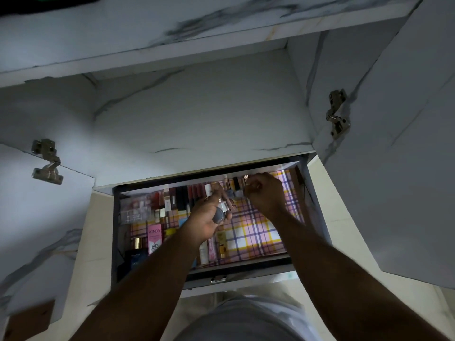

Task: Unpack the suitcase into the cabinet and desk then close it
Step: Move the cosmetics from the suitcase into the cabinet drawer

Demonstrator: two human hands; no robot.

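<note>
A drawer [283, 260] lined with checked paper was seen pulled out below the open cabinet [197, 114], and both hands were held over it. A small bottle [219, 212] with a grey body and a pale neck was gripped in the left hand [209, 217], the fingers curled round it above the middle of the drawer. The right hand [264, 191] was curled near the back edge of the drawer, beside a row of small bottles [237, 185]; whether anything was pinched in it could not be told. Lipsticks and tubes [187, 195] were ranged along the back of the drawer to the left, and a pink box [154, 238] lay toward the front left. The held bottle was judged light, hard, smooth and probably breakable, so a hold round its body, not its cap, was thought safest, and upright placing in the back row was judged the step in hand.
</note>
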